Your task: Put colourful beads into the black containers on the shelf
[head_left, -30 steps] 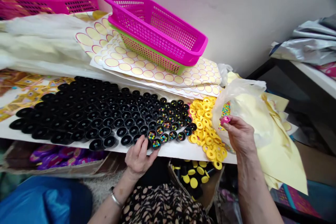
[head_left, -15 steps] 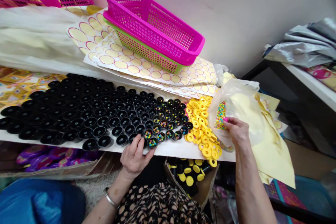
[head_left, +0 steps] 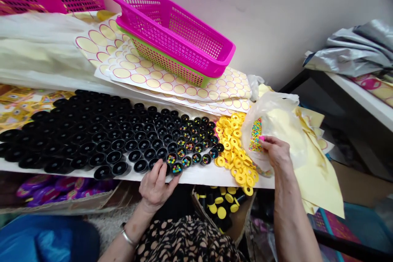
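Observation:
Black cups (head_left: pixel 120 168) stand packed in rows on the white table. Those toward the right end hold small coloured beads (head_left: pixel 177 168). At the front edge my left hand (head_left: pixel 157 186) is closed around a black cup, its thumb beside a bead-filled one and its fingers partly covering the neighbours. My right hand (head_left: pixel 276 151) pinches a small pink scoop (head_left: pixel 261 138), mostly hidden by the fingers. That scoop is at the mouth of a clear plastic bag (head_left: pixel 284 108) with many coloured beads (head_left: pixel 255 133) inside. Between the cups and the bag lies a heap of yellow rings (head_left: pixel 236 151).
Behind the cups, a pink basket (head_left: pixel 184 45) nested in a green one (head_left: pixel 166 61) rests on sheets of round stickers (head_left: pixel 147 77). Below the table edge is a cardboard box (head_left: pixel 241 217) of black and yellow pieces. A shelf (head_left: pixel 362 94) stands at the right.
The view has shifted slightly. My left hand stays at the same front cups, and my right hand remains at the bag with the pink scoop.

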Tool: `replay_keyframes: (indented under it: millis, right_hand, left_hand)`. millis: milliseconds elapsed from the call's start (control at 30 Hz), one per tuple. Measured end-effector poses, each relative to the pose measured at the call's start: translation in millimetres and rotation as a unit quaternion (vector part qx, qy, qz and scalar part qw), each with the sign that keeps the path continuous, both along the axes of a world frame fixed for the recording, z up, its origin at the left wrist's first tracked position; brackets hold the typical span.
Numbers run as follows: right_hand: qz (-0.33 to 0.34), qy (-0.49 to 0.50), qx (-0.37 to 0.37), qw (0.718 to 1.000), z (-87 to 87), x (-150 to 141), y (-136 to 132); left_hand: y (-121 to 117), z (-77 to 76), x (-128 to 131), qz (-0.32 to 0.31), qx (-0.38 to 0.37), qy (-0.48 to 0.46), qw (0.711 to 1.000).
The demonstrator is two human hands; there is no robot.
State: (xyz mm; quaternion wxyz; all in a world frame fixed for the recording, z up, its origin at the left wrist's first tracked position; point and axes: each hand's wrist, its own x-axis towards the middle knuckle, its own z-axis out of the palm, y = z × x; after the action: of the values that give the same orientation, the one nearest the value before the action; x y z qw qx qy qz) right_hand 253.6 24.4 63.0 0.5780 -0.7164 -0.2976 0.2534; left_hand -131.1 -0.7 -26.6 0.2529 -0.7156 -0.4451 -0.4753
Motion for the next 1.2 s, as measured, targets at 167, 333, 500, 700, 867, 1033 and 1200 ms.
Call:
replay_keyframes:
  millis: [167, 333, 500, 700, 867, 1033, 1200]
  right_hand:
    - [0.011, 0.02, 0.043, 0.999, 3.6, -3, 0]
    - [0.021, 0.029, 0.053, 0.998, -0.4, -6, -2]
    - [0.011, 0.03, 0.041, 0.999, -2.4, -5, -3]
    - [0.003, 0.034, 0.034, 0.999, -3.1, -1, -4]
    - [0.001, 0.038, 0.044, 0.998, -1.4, -4, -3]
    - [0.051, 0.04, 0.117, 0.991, 11.9, -23, -10]
    - [0.134, 0.036, 0.148, 0.979, 27.3, -55, -21]
  left_hand:
    - [0, -0.5, 0, 0.001, 0.001, -0.001, 1.0]
    - [2, -0.8, 2, 0.001, 0.002, 0.0, 1.0]
    - [2, -0.8, 1, 0.0, 0.001, -0.001, 1.0]
    - [1, -2.6, -1, 0.0, 0.007, -0.001, 1.0]
    - [1, -1.6, 0, 0.004, 0.004, 0.003, 1.0]
    - [1, 1.7, 0, 0.008, 0.008, 0.007, 1.0]
    - [3, -1.5, 1, 0.003, -0.002, 0.003, 1.0]
